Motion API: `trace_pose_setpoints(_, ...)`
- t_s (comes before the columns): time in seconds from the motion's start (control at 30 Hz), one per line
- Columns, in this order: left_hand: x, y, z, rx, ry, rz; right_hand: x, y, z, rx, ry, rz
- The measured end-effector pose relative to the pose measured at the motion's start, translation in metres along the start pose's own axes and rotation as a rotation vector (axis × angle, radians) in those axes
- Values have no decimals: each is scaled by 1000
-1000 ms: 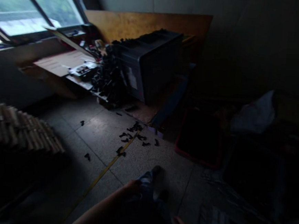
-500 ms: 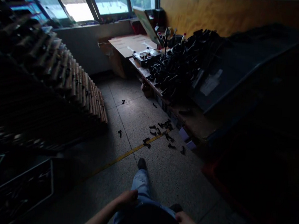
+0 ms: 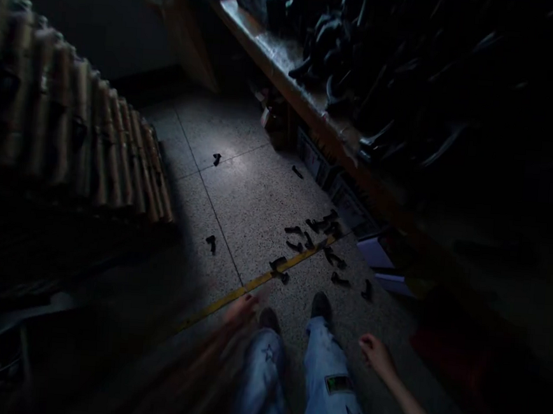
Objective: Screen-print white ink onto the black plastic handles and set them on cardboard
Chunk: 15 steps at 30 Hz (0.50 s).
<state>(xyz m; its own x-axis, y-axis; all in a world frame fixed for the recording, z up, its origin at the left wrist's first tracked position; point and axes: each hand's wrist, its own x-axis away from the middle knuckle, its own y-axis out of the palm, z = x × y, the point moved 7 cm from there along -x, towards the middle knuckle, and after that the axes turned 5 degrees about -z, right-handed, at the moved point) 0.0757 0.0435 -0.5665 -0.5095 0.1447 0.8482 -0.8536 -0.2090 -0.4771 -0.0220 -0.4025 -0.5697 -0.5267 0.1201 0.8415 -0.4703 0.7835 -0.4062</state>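
Several small, dark, bent pieces (image 3: 211, 243)

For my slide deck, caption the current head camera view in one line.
Left hand and right hand either side of blue jeans; small black pieces lie scattered on the yellow-striped floor.

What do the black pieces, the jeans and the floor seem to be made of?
Black pieces: probably moulded plastic, though metal is possible; dull, similar bent shapes.
Jeans: likely cotton denim, matt; uneven blue fading.
Floor: perhaps terrazzo slabs, faintly glossy; speckled, thin joints, bright sheen.
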Motion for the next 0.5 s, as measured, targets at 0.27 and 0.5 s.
trace_pose_setpoints(0.27,-257,69,-30,-216,91,89,-284,38,29,430,-51,89)
trace_pose_setpoints(0.5,-374,108,-52,-339,194,255,-424,81,57,627,-82,215)
